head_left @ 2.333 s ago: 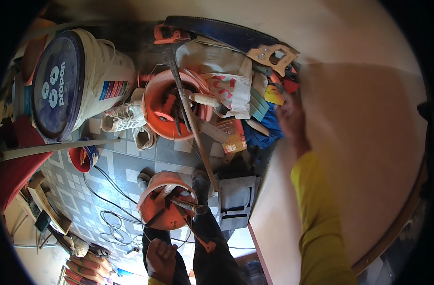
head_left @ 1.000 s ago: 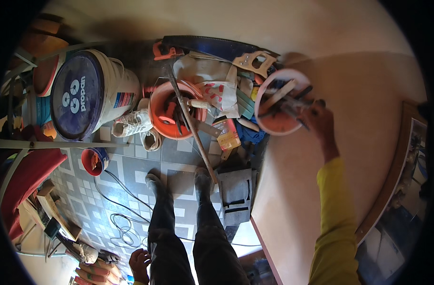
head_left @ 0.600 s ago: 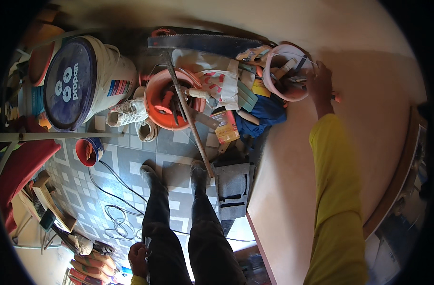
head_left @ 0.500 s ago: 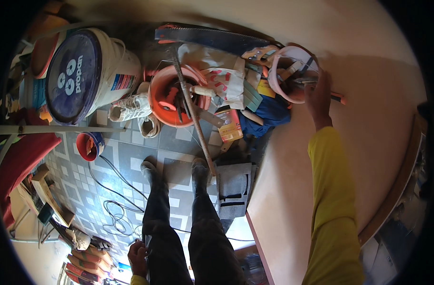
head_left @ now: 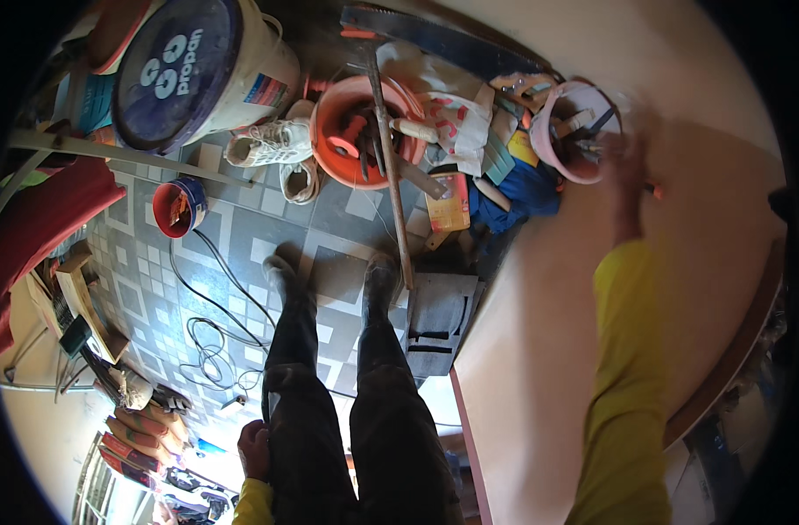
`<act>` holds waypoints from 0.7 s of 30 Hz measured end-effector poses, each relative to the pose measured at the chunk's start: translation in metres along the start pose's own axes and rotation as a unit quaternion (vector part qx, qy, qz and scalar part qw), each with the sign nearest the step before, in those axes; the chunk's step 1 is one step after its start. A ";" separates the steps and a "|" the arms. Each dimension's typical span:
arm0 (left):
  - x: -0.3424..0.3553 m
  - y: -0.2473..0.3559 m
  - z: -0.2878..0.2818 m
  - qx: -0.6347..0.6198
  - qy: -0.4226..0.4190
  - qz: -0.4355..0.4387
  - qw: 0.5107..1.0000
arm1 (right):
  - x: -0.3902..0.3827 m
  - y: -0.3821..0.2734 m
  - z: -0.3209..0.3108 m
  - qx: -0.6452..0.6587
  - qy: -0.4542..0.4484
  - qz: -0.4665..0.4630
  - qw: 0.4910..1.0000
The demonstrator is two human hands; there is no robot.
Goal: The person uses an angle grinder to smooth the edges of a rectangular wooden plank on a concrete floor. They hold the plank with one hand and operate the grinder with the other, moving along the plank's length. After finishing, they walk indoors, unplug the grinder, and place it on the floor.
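At the right rim of a small pink bucket (head_left: pixel 550 140) is my right hand (head_left: pixel 627 166), smeared by motion, its fingers too blurred to read. Several small tools and pieces, one of them a light wooden block (head_left: pixel 576 121), stand inside that bucket. An orange tip (head_left: pixel 653 190) shows just right of my hand; the rest of it is hidden. My left hand (head_left: pixel 253 449) hangs low beside my left thigh with its fingers curled in. Whatever it may hold is hidden.
An orange bucket of tools (head_left: pixel 329 166) has a long rod (head_left: pixel 389 149) leaning across it. Around it are a handsaw (head_left: pixel 443 54), white shoes (head_left: pixel 268 143), a lidded paint pail (head_left: pixel 179 74), a small red-and-blue pail (head_left: pixel 192 194) and a looped black cable (head_left: pixel 211 328).
The view has shifted, so the buckets sit higher and farther right. My right hand has stayed by the pink bucket and now blurs with motion. My left hand remains beside the thigh.
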State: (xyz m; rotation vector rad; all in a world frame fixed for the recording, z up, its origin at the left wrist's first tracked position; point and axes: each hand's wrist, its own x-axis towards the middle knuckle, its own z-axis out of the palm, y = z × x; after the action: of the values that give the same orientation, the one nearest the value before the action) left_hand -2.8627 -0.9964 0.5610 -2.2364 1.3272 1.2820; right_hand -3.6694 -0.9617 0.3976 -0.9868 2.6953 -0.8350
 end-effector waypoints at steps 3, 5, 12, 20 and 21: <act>-0.006 -0.001 0.002 0.035 0.022 0.045 0.998 | -0.124 -0.037 0.028 0.087 -0.141 0.016 0.986; -0.011 0.005 -0.004 -0.024 0.014 0.013 1.000 | -0.208 -0.072 0.037 0.023 -0.216 0.051 0.975; -0.020 0.024 -0.032 -0.104 -0.033 0.065 0.992 | -0.268 -0.260 -0.050 0.288 -0.198 0.088 0.933; -0.045 -0.062 -0.078 -0.124 -0.038 0.109 0.986 | -0.182 -0.500 -0.295 0.275 -0.026 -0.390 0.878; -0.046 -0.075 -0.088 -0.077 -0.027 0.116 0.990 | -0.187 -0.531 -0.314 0.255 -0.023 -0.440 0.861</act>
State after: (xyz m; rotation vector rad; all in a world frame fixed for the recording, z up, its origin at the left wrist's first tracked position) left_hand -2.7625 -0.9784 0.6322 -2.1770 1.5539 1.5611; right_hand -3.3340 -1.0356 0.9434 -2.0304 1.6961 -1.5097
